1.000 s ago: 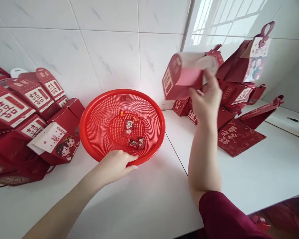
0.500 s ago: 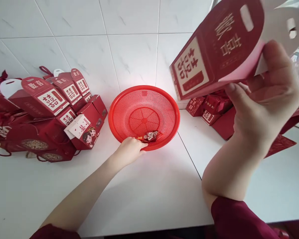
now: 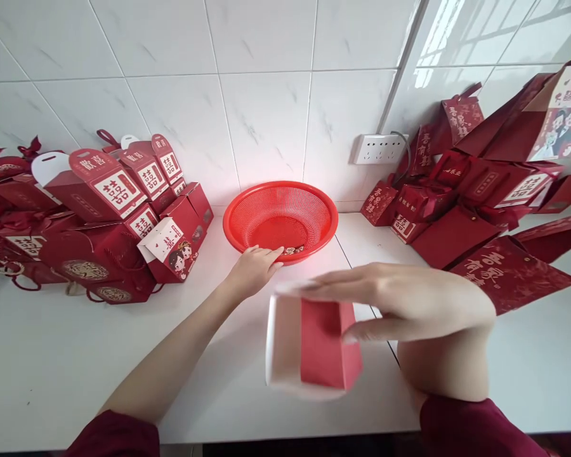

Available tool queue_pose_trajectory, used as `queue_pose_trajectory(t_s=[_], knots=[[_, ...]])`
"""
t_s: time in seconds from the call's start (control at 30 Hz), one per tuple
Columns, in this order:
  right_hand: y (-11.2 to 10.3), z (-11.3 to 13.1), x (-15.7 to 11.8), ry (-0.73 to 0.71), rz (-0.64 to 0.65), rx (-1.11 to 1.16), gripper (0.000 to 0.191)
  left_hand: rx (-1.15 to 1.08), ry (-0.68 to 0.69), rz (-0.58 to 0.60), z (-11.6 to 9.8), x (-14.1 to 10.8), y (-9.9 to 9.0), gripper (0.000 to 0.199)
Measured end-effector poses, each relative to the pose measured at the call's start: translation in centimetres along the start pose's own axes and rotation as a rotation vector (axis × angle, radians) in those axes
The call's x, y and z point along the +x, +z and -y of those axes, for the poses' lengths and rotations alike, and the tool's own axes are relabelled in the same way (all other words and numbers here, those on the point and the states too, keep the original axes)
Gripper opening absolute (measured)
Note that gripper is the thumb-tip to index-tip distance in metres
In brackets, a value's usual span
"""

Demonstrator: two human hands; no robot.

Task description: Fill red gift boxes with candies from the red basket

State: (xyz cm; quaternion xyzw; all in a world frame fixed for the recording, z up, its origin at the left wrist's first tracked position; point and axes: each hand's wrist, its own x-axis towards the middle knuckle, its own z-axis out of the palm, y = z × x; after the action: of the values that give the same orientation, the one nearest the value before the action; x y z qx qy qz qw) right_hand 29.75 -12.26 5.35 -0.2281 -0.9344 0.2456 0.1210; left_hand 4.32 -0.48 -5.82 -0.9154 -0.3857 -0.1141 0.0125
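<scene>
My left hand (image 3: 254, 271) is at the near rim of a red plastic colander (image 3: 233, 212), fingers over the edge and thumb outside, closed on it. A few small wrapped sweets (image 3: 292, 250) show just inside the near wall, partly hidden by the rim. My right hand (image 3: 385, 301) grips a red candy box (image 3: 330, 346), which is blurred by motion. The box is tilted above the white counter in front of the colander, its pale inner side and a red panel showing.
Several red candy boxes (image 3: 102, 244) are stacked on the left of the white counter (image 3: 228, 393). More red boxes (image 3: 457, 235) are piled on the right. A white power strip (image 3: 379, 150) sits against the tiled wall behind them.
My right hand has brought the candy box down and left from the upper right, turning it over. My left hand stays at the colander rim. The view has shifted, showing more boxes on the right.
</scene>
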Motion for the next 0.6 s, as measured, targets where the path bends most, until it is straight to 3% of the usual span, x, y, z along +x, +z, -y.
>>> queue_pose_trajectory(t_s=[0.1, 0.23, 0.43, 0.6], knots=[[0.4, 0.6, 0.4, -0.035, 0.119, 0.054, 0.067, 0.024, 0.000, -0.031, 0.1, 0.0, 0.3, 0.045], [1.1, 0.0, 1.8, -0.044, 0.168, 0.105, 0.063, 0.077, 0.022, -0.051, 0.2, -0.3, -0.4, 0.060], [2.1, -3.6, 4.1, 0.108, 0.119, 0.089, 0.068, 0.007, -0.036, -0.153, -0.3, -1.9, -6.1, 0.040], [2.9, -3.9, 3.8, 0.442, 0.009, -0.180, 0.041, -0.137, -0.067, 0.013, -2.2, -4.1, -9.6, 0.030]])
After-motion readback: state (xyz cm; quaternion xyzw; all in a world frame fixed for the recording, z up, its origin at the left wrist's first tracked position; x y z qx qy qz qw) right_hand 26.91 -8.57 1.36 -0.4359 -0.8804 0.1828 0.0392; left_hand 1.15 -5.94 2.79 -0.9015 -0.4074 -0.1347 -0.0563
